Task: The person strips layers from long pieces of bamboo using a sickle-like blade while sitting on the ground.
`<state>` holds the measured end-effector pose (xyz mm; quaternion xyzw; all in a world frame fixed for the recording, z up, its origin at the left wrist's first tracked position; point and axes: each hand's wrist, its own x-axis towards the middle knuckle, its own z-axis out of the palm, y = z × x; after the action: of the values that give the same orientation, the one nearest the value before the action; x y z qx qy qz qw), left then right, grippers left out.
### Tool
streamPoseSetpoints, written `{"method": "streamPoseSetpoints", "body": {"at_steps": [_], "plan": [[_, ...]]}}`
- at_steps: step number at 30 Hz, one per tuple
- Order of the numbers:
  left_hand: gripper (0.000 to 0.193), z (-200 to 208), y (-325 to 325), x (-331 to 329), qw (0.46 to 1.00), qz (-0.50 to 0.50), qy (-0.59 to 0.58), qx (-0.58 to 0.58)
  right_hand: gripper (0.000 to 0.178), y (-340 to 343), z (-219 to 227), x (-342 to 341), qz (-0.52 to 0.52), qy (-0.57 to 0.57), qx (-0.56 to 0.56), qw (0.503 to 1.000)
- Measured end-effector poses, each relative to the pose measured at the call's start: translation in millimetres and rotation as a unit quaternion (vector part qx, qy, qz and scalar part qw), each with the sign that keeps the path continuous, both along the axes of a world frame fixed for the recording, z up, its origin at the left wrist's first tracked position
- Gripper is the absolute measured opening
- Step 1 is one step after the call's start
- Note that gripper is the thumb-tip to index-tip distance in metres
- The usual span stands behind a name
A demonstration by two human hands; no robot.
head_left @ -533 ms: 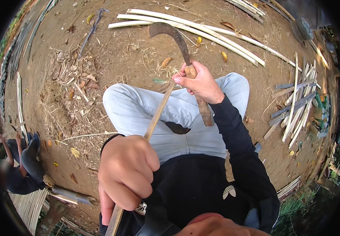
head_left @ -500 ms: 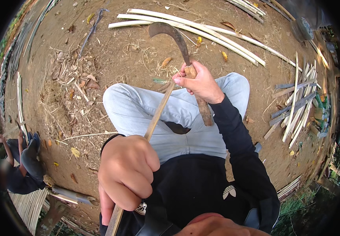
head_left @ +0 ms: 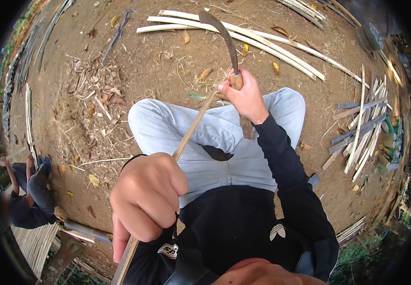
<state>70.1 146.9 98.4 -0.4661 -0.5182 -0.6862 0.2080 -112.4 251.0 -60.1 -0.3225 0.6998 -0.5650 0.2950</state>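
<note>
My left hand point(head_left: 149, 195) is closed in a fist around a thin wooden or bamboo strip point(head_left: 192, 130), close to my chest. The strip slants from the lower left up to my right hand point(head_left: 247, 97). That hand grips the wooden handle of a sickle point(head_left: 225, 40) above my crossed legs, its thumb at the strip's far end. The dark curved blade points away from me and hooks to the left. Part of the handle point(head_left: 246, 129) shows below the hand. Whether the blade touches the strip is hard to make out.
Long pale strips point(head_left: 243, 37) lie on the dirt ground ahead. A pile of pale and grey strips point(head_left: 360, 126) is at the right. Shavings and dry leaves point(head_left: 93, 102) litter the left. Another person point(head_left: 32, 190) sits at the far left.
The sickle has swung, its blade tip now farther right and away from me. My left hand has drawn slightly back and left with the strip. The whole view has shifted a little.
</note>
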Motion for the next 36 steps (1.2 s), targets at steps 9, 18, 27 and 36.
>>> {"method": "streamPoseSetpoints", "body": {"at_steps": [9,18,27,36], "plan": [[0.056,-4.3,-38.9,11.6,0.999,-0.012,0.026,0.044,0.029,-13.5,-54.6,-63.0,-0.114,0.019,0.05,0.992],[0.037,5.0,-56.7,-1.4,0.998,-0.056,0.034,-0.003,0.028,-11.8,-69.1,-141.5,-0.205,0.006,0.138,0.969],[0.046,-9.3,-74.7,8.6,0.996,-0.056,0.041,0.056,0.014,59.6,-92.6,-229.0,-0.405,-0.243,-0.013,0.881],[0.063,-17.3,-96.7,45.8,0.876,0.402,0.0,0.266,0.028,224.6,-41.4,-262.0,-0.361,-0.272,-0.035,0.892]]}}
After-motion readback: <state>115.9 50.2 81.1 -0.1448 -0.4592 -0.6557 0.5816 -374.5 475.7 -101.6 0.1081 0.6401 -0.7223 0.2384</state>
